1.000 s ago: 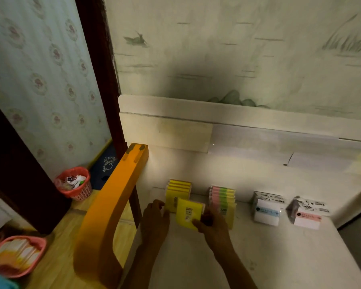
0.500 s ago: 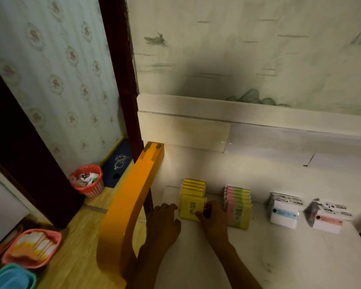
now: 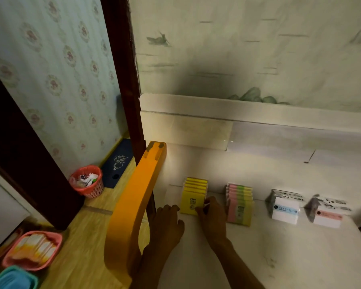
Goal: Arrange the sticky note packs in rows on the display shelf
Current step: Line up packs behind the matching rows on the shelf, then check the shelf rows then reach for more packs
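Observation:
A row of yellow sticky note packs (image 3: pixel 194 189) stands on the white shelf (image 3: pixel 279 247) near its left end. My right hand (image 3: pixel 212 217) pinches the right edge of the front yellow pack (image 3: pixel 190 203), which leans against that row. My left hand (image 3: pixel 167 223) rests on the shelf just left of the pack, fingers loosely bent, holding nothing. To the right stand a row of pink-and-green packs (image 3: pixel 239 202), a white pack with a blue label (image 3: pixel 284 207) and a white pack with a pink label (image 3: pixel 326 213).
An orange wooden rail (image 3: pixel 133 205) borders the shelf's left side. On the floor to the left sit a red waste basket (image 3: pixel 87 181), a pink tray (image 3: pixel 32 250) with packs and a blue tray (image 3: pixel 13 278). A dark wooden post (image 3: pixel 121 69) rises behind the rail.
The yellow pack held in the air has been moved back and set against the front of the yellow row. Both hands followed it toward the wall.

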Motion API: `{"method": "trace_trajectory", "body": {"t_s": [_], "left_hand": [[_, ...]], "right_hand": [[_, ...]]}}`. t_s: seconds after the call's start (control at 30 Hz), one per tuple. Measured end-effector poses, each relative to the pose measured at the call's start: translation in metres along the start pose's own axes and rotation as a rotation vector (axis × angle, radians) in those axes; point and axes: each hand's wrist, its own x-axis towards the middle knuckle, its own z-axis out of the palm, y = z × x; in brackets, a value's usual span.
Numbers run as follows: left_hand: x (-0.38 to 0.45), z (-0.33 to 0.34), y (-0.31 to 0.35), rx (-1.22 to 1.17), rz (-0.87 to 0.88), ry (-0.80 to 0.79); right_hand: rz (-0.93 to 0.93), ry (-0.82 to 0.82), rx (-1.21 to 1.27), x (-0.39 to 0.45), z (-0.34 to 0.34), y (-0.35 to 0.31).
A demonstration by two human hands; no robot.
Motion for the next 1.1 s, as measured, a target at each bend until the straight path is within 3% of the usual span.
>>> {"method": "trace_trajectory", "body": {"t_s": [0.27, 0.5, 0.57, 0.8, 1.1], "left_hand": [[-0.005, -0.006, 0.002, -0.017, 0.042, 0.001], [-0.01, -0.012, 0.02, -0.06, 0.187, -0.001], [-0.014, -0.01, 0.032, -0.122, 0.275, 0.025], [-0.044, 0.006, 0.091, -0.157, 0.546, -0.106], [-0.137, 0.023, 0.204, -0.201, 0.68, -0.148]], "right_hand": [[0.102, -0.047, -0.001, 0.002, -0.006, -0.002], [0.084, 0.048, -0.225, -0.032, -0.047, -0.006], [0.069, 0.087, -0.271, -0.048, -0.068, -0.004], [0.031, 0.228, -0.488, -0.098, -0.139, 0.034], [0.098, 0.287, -0.364, -0.176, -0.253, 0.096]]}}
